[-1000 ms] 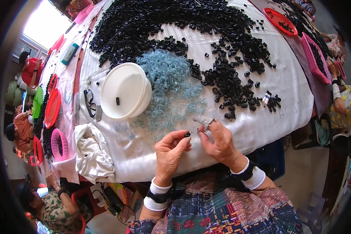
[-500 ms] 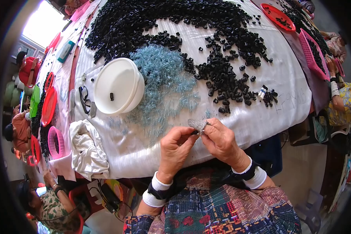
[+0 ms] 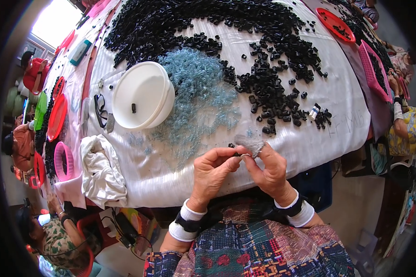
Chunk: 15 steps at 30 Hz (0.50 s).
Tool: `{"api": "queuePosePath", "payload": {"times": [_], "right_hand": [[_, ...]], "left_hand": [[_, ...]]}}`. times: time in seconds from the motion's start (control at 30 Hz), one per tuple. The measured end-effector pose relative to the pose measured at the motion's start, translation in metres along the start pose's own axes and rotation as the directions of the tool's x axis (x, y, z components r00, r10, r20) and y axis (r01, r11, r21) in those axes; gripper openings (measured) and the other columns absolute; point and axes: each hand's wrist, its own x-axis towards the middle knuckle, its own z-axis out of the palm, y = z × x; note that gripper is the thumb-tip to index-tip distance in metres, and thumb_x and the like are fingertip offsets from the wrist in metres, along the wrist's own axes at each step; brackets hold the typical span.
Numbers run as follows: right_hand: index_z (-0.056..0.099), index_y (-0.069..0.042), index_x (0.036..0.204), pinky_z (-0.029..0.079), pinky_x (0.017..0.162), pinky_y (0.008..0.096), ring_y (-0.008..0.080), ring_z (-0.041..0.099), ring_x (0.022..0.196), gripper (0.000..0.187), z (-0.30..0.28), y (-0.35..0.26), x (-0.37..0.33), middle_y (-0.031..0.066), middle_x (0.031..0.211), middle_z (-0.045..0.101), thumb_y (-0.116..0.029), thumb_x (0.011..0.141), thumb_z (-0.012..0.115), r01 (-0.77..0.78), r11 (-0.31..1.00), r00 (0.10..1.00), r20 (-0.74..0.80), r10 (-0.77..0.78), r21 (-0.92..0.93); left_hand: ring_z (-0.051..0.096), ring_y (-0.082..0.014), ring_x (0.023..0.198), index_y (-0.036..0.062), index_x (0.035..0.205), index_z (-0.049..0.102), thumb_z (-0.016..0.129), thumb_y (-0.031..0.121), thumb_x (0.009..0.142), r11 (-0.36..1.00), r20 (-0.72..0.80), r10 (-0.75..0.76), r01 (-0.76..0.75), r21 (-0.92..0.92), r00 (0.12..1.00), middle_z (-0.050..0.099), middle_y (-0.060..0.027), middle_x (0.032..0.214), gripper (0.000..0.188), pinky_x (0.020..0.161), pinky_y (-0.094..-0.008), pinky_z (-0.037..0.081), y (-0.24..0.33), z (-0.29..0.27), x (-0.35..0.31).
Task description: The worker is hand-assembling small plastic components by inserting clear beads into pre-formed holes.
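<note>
My surface [image 3: 309, 152], under a white cloth, carries a crumpled rag [image 3: 101, 171] at nine o'clock, a white bowl [image 3: 141, 94] at eleven and black rings [image 3: 263, 87] at one. Since a second ago my hands have drawn nearer me. My left hand [image 3: 212, 173] and right hand [image 3: 268, 171] pinch a clear wad [image 3: 248, 144], long axis toward two o'clock.

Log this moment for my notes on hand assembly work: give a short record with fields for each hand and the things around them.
left hand: fingers pinch a small black part
right hand: fingers hold a tuft of pale clear pieces
between hands: fingertips meet over the table edge
surface: white cloth
near left: white bowl holding one black piece
centre: blue-grey pile
far: black parts heap
</note>
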Motion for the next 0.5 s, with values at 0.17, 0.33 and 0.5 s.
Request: {"api": "queuePosePath", "payload": {"times": [0.17, 0.33, 0.5], "right_hand": [[0.064, 0.0, 0.101, 0.05, 0.066, 0.0324, 0.0259, 0.062, 0.079, 0.03, 0.002, -0.004, 0.0, 0.0113, 0.091, 0.066, 0.012, 0.073, 0.063, -0.122, 0.987, 0.992, -0.029, 0.126, 0.101], [0.059, 0.001, 0.114, 0.05, 0.071, 0.0248, 0.0144, 0.065, 0.083, 0.034, -0.001, 0.004, 0.004, 0.0087, 0.096, 0.068, 0.008, 0.08, 0.061, 0.148, 0.986, 0.985, 0.101, -0.14, -0.082], [0.063, 0.0, 0.101, 0.047, 0.062, 0.0325, 0.0255, 0.058, 0.074, 0.031, -0.001, 0.006, 0.006, 0.0097, 0.089, 0.064, 0.013, 0.072, 0.063, -0.082, 0.995, 0.996, -0.052, 0.078, -0.064]], "left_hand": [[0.063, -0.0097, 0.079, -0.0031, 0.104, 0.063, 0.067, 0.003, 0.084, 1.0, 0.023, -0.022, 0.023, -0.006, 0.999, 0.068, -0.0053, 0.09, 0.021, 0.071, -0.0217, 0.052, -0.004, -0.009, -0.001], [0.063, -0.0101, 0.076, -0.0028, 0.103, 0.063, 0.067, 0.002, 0.084, 1.0, 0.011, -0.003, 0.003, -0.029, 1.0, 0.067, -0.0055, 0.088, 0.02, 0.071, -0.0223, 0.052, -0.005, -0.01, 0.0], [0.064, -0.0153, 0.074, -0.0021, 0.103, 0.06, 0.064, 0.002, 0.086, 0.984, -0.067, 0.05, -0.061, -0.169, 0.996, 0.066, -0.0114, 0.093, 0.018, 0.07, -0.0278, 0.053, -0.012, -0.019, 0.0]]}}
